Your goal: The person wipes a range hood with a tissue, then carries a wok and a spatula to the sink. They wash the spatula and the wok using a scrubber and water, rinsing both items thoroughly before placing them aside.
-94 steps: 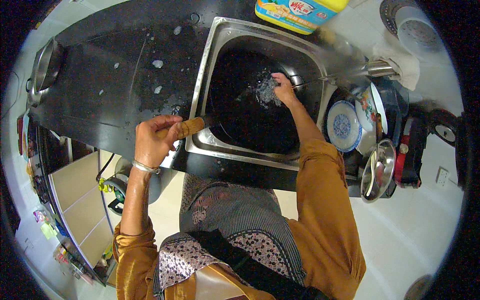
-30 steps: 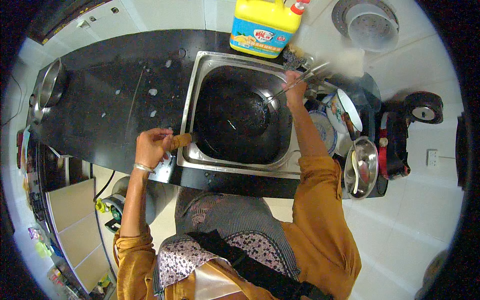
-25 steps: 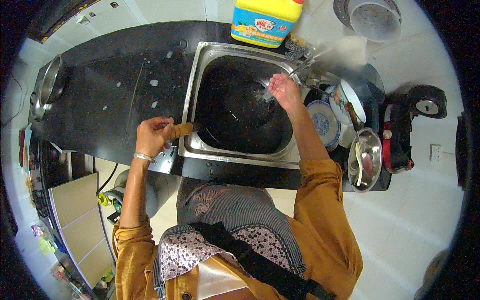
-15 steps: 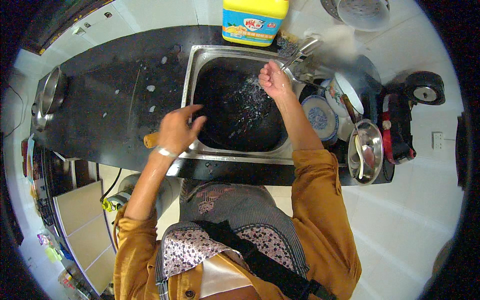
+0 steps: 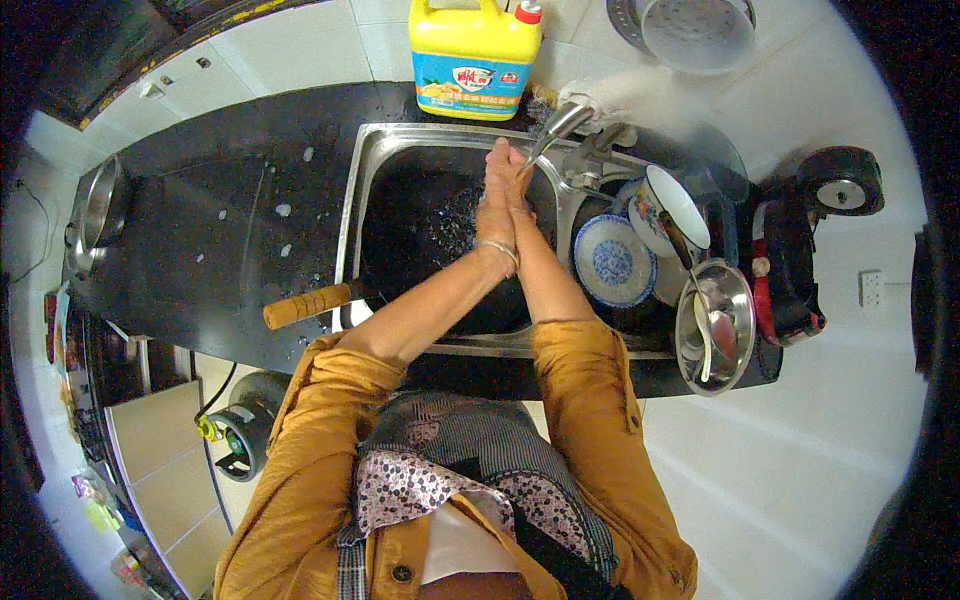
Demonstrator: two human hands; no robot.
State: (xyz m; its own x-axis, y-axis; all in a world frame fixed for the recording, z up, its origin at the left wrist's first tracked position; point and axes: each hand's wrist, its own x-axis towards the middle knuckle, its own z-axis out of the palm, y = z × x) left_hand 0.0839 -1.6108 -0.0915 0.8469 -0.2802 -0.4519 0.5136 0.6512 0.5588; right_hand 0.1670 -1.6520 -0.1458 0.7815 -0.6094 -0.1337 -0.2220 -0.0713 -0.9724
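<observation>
My left hand (image 5: 491, 213) and my right hand (image 5: 516, 183) press against each other at the running faucet (image 5: 562, 124). Their fingers look stretched out and lie along one another; the palms between are hidden. A bracelet circles my left wrist. Below them, a dark wok (image 5: 415, 195) fills the left bowl of the metal sink (image 5: 352, 185), with water splashing in it. Its wooden handle (image 5: 308, 305) sticks out over the left rim.
A yellow jug (image 5: 474, 65) stands behind the sink. To the right are a blue-patterned plate (image 5: 612, 262), an enamel bowl (image 5: 675, 210) and a steel bowl (image 5: 735, 320) with a spoon. Steel pans (image 5: 103, 205) sit at the far left.
My left hand has moved from the sink's left edge to meet my right hand, which has shifted slightly left. The wok's handle has come into fuller view.
</observation>
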